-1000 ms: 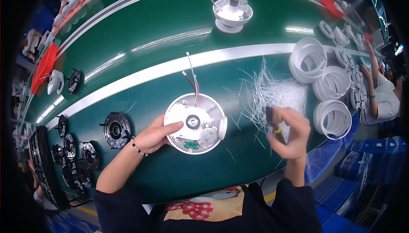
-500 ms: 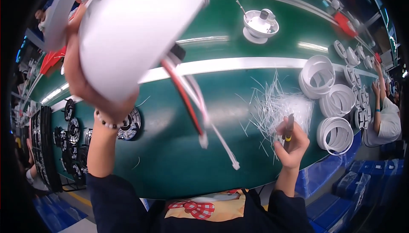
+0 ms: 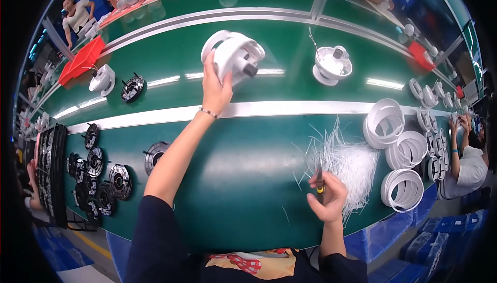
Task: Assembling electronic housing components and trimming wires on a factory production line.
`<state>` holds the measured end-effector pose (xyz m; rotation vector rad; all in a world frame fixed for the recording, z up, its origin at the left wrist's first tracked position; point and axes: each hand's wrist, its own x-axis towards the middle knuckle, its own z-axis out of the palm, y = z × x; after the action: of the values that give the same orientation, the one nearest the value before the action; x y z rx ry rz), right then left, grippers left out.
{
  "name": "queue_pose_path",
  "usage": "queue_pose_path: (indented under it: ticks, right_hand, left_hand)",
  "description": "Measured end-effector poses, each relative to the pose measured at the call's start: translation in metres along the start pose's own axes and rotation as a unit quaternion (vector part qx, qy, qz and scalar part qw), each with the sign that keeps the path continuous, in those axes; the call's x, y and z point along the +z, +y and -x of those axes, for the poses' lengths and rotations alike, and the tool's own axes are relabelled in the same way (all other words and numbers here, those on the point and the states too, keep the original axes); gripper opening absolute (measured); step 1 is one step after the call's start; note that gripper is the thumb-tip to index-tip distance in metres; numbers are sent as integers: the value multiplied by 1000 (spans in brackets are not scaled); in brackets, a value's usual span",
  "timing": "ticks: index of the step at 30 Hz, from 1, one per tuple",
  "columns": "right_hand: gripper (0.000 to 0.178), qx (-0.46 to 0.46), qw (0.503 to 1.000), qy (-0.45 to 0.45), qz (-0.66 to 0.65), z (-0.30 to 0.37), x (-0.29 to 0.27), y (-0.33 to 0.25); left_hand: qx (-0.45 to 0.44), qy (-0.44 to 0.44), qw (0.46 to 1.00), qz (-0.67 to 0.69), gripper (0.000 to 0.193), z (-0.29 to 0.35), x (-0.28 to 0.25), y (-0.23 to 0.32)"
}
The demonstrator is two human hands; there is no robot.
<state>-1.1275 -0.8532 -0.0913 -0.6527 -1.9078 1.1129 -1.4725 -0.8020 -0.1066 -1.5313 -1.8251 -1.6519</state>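
The left hand (image 3: 216,89), half a second ago lifting the white housing (image 3: 234,57) near the face, is now setting it far across the bench (image 3: 243,179), grip closed round its rim; the right hand (image 3: 327,198) is still clutching a small tool (image 3: 319,182).

Left hand (image 3: 216,89) gripping white housing (image 3: 234,55), green belt (image 3: 248,169)

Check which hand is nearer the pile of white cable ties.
Right. The right hand, gripping a small tool, sits at the near edge of the tie pile. The left hand is far up the belt, holding a white housing.
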Motion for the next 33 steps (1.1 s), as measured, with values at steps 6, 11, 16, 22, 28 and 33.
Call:
queue_pose_path:
  ticks: [6,11,16,22,28,33]
  right_hand:
    - [50,19,998,42,-40,2,-2,6]
    - [50,31,999,26,-32,0,-6,4]
    - [48,18,998,47,-43,-3,-5,5]
    - [48,24,998,50,-34,2,-1,4]
    - [50,18,998,37,-52,17,7,16]
    - [55,50,997,31,-55,22,10,24]
  left_hand:
    - [-32,-8,979,200,58,-14,-6,36]
    - [-155,-71,914,369,54,-23,-19,55]
    - [-215,-108,860,451,56,-31,-24,78]
    - [-342,-47,819,458,42,-52,2,66]
    - [-529,-31,657,537,35,-35,63,-15]
    - [-556,-144,704,418,62,-40,34,-18]
